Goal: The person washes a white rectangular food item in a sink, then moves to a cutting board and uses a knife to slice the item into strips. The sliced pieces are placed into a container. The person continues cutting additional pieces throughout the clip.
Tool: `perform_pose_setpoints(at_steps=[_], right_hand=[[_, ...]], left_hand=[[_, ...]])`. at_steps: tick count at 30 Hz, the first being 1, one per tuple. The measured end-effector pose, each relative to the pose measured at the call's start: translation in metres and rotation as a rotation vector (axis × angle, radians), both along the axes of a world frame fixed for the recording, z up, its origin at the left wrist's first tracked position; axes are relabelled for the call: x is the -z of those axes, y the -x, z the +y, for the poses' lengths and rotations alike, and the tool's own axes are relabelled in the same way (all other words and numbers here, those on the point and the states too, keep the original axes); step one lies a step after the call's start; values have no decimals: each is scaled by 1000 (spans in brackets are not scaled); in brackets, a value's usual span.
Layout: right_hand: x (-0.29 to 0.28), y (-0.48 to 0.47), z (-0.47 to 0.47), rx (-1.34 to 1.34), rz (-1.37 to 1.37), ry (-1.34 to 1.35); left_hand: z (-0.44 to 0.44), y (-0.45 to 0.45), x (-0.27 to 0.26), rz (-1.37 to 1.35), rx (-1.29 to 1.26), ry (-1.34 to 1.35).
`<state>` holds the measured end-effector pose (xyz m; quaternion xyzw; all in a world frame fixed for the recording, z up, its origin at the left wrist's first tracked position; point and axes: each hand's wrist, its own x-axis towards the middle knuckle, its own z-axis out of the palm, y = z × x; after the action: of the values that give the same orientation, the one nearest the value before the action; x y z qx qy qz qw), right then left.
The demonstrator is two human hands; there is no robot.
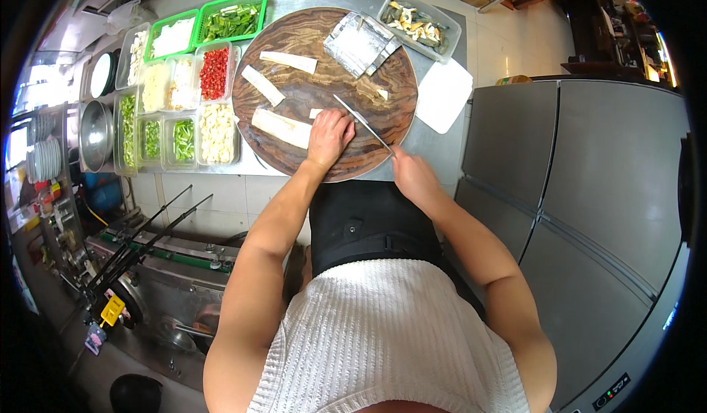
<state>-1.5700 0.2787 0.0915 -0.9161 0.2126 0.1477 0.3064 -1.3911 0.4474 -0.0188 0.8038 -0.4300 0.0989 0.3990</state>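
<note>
On a round wooden chopping board (331, 37), my left hand (330, 136) presses on a pale vegetable piece (316, 113), mostly hidden under the fingers. My right hand (413, 176) grips a knife (364, 124) whose blade lies just right of my left fingertips. Another long pale piece (281, 128) lies left of my left hand, with two more pale strips (263, 86) beyond it. A small pale scrap (383, 94) sits beyond the blade. Near the board's far right edge rests a silvery block-like object (362, 44); its kind is unclear.
Left of the board stand plastic containers of chopped red peppers (214, 73), cut greens (184, 139) and pale pieces (217, 135), with green baskets (231, 18) behind. A clear container (421, 26) and a white sheet (445, 96) are at right, near a grey refrigerator (607, 131).
</note>
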Motion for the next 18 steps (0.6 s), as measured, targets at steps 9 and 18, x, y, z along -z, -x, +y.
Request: perform_pose_setpoints(at_steps=[9, 18], right_hand=[[17, 32, -7, -9, -122, -37], [29, 2, -2, 19, -91, -37]], left_hand=[[2, -1, 1, 3, -6, -4], [5, -3, 0, 9, 10, -35]])
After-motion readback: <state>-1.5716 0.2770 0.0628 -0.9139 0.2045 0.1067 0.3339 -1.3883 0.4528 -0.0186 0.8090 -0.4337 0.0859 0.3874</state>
